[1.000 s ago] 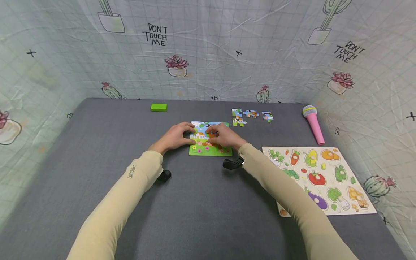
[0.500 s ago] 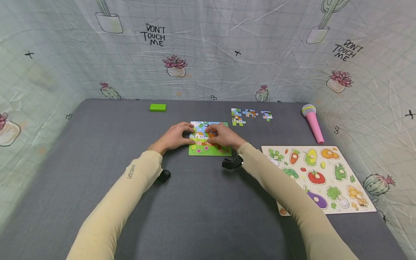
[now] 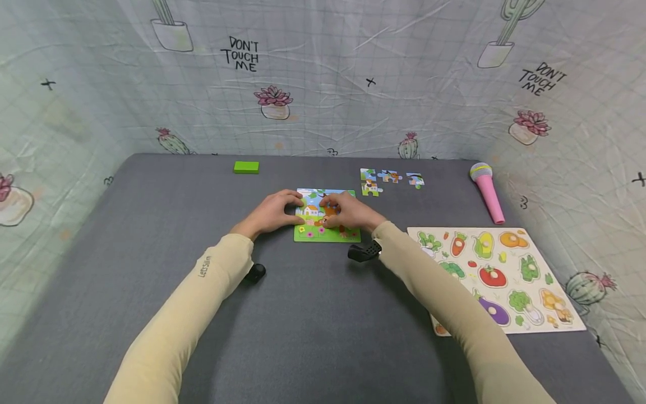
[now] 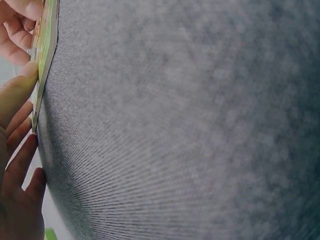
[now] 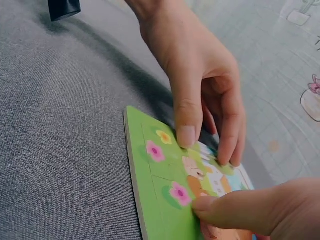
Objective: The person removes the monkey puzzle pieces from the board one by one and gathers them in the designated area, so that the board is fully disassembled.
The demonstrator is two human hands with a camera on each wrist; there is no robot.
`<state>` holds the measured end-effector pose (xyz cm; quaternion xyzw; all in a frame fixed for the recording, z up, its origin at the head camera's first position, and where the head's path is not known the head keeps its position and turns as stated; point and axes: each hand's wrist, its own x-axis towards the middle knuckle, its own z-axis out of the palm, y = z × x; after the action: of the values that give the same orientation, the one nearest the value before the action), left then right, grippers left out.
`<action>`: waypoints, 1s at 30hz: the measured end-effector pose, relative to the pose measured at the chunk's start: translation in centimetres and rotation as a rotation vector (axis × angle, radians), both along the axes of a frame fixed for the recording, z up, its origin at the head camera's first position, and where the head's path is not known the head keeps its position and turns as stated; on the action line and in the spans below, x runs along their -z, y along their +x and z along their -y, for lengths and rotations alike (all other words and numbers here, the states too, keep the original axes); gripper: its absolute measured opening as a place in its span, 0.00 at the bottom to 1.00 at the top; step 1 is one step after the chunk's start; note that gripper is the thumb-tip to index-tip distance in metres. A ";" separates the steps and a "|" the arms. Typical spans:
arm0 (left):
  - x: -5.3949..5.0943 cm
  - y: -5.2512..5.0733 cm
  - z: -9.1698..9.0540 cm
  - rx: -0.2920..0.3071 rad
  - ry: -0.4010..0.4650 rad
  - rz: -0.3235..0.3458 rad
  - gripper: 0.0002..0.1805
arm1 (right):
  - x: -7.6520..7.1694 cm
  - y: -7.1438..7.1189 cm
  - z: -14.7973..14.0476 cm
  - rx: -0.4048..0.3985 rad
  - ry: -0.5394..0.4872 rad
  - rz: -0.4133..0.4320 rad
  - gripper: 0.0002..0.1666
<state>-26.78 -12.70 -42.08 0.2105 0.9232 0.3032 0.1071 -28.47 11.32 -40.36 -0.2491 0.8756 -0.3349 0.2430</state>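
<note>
A jigsaw puzzle (image 3: 313, 236) lies flat on the table, picturing a house, flowers and an orange animal on green. On its left side my left hand (image 3: 275, 211) rests with thumb and fingers spread. The right wrist view shows the left hand's fingertips (image 5: 187, 137) touching the puzzle's top face. My right hand (image 3: 353, 211) arches over the right part, fingers bent, thumb and index apart. Its thumb (image 5: 240, 210) presses the surface beside a pink flower. Whether a piece sits between its fingers is hidden. Several loose puzzle pieces (image 3: 372, 187) lie behind and to the right.
A green block (image 3: 246, 167) stands at the back left. To the right lies a vegetable peg board (image 3: 471, 241), partly under my right forearm. Beyond it, near the table's right edge, is a pink toy microphone (image 3: 488, 196). A printed cloth (image 3: 323, 101) hangs around the table.
My right thumb has shifted slightly toward the puzzle's front edge, and the right wrist a little to the right. The left hand and the puzzle stay in place.
</note>
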 end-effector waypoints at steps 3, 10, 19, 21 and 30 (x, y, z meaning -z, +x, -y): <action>0.0 -0.1 0.0 -0.004 -0.005 0.003 0.27 | -0.1 0.1 -0.1 -0.028 0.012 -0.014 0.31; 0.0 -0.1 0.1 0.005 -0.008 -0.008 0.27 | 0.1 0.3 0.3 -0.059 -0.008 -0.097 0.27; -0.1 -0.2 0.2 0.014 -0.002 -0.003 0.27 | 0.0 0.4 0.0 -0.025 0.018 -0.070 0.34; -0.1 -0.2 0.2 0.014 -0.004 0.000 0.27 | 0.0 0.3 0.0 -0.060 0.017 -0.083 0.33; -0.2 -0.2 0.1 0.016 0.004 0.001 0.26 | -0.3 0.3 0.3 0.022 0.049 -0.012 0.29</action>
<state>-26.99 -12.78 -41.89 0.2179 0.9208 0.3044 0.1093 -28.17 11.00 -40.02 -0.2355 0.8877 -0.3146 0.2400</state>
